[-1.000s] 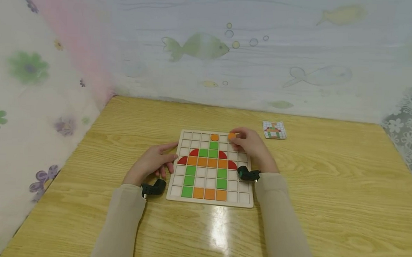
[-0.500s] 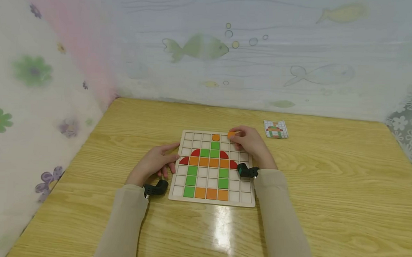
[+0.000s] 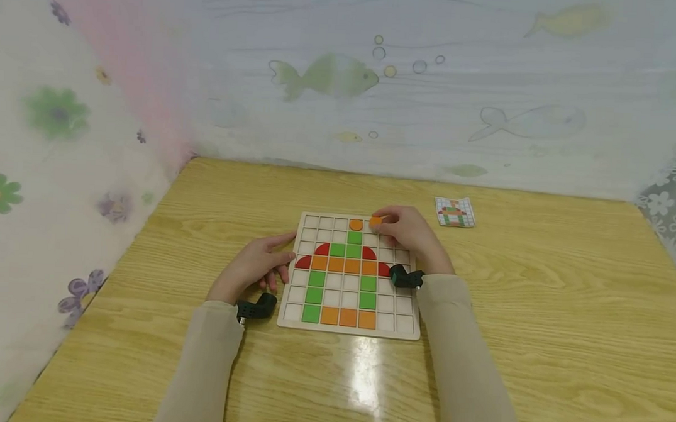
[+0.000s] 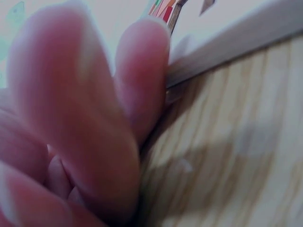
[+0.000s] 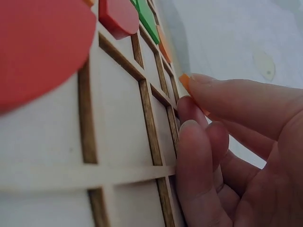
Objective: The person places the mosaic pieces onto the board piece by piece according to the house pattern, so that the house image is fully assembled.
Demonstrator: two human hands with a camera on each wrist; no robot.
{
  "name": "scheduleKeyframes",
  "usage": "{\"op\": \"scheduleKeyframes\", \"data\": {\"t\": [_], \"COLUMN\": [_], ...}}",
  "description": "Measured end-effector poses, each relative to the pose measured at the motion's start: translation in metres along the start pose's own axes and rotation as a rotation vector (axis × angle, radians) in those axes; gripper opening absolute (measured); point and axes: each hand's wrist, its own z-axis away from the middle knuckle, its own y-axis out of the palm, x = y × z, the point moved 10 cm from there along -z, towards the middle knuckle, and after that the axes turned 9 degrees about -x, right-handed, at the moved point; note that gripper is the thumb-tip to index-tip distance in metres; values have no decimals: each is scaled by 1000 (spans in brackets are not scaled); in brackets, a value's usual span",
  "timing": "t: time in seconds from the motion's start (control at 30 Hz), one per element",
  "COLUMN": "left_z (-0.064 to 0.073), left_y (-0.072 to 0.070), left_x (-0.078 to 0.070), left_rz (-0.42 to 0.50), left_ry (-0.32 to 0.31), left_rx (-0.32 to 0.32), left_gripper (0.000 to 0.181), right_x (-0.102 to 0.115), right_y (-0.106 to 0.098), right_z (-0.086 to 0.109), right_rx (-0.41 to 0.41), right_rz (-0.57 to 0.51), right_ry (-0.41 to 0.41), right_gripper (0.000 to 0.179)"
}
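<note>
A wooden grid board [image 3: 348,333] lies on the table, its square cells partly filled with green, orange and red tiles. In the top row sits an orange round tile [image 3: 356,225]. Just right of it, my right hand [image 3: 407,233] pinches an orange tile [image 3: 376,221] between thumb and fingers, over the board's far edge. The right wrist view shows this orange tile [image 5: 184,81] tilted at the fingertips, much of it hidden by the thumb. My left hand [image 3: 253,264] rests at the board's left edge, thumb and fingers extended; its fingertips [image 4: 144,47] are right against the side.
A small paper card [image 3: 454,212] with a coloured grid pattern lies behind and right of the board. A fish-painted wall covering [image 3: 330,129] stands along the table's far edge, and a flowered one [image 3: 79,181] on the left. The wooden table [image 3: 554,308] extends to the right.
My right hand has shifted slightly left with the orange tile, bringing it closer to the orange round tile. The left hand stays at the board's edge. The head view has moved a little.
</note>
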Motion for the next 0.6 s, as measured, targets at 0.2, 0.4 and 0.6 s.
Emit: {"op": "scheduleKeyframes", "data": {"t": [0.2,0.4,0.6], "left_z": [-1,-1,-1], "left_y": [-1,-1,0], "left_x": [2,2,1], "left_rz": [-4,-12,-9], "left_ry": [-2,6,12], "left_rx": [-1,3,-1], "left_gripper": [49,50,50], "right_x": [7,10,15], "right_y": [3,4,4], "right_z": [0,0,2], "right_rx": [6,5,-11], "right_rz": [67,110,210], "right_ry": [-57,-76,-113], "right_gripper": [30,29,28]}}
